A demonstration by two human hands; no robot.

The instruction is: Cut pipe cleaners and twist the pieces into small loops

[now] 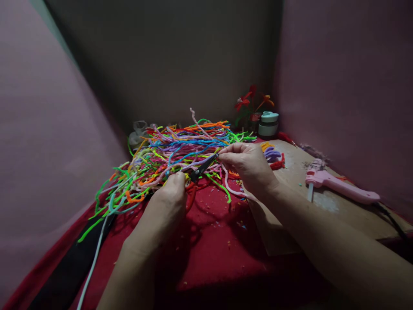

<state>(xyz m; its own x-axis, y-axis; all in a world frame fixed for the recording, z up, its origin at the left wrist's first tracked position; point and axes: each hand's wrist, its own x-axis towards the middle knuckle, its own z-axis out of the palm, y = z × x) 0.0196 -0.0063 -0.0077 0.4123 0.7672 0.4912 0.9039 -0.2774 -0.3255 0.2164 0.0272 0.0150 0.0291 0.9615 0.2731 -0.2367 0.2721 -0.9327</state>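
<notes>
Nearby: glue gun (pixel 338 186), jar (pixel 269 123); pipe-cleaner heap (pixel 180 150) crowds hands.

The left hand (pixel 171 193) grips scissors (pixel 202 167) whose tip meets the right hand (pixel 250 165), over a pile of pipe cleaners (pixel 174 153). A glue gun (pixel 338 186) lies on a board (pixel 348 215).

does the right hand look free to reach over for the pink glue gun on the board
Probably not at once: the right hand is pinching a pink pipe cleaner. The glue gun lies uncovered to its right.
</notes>
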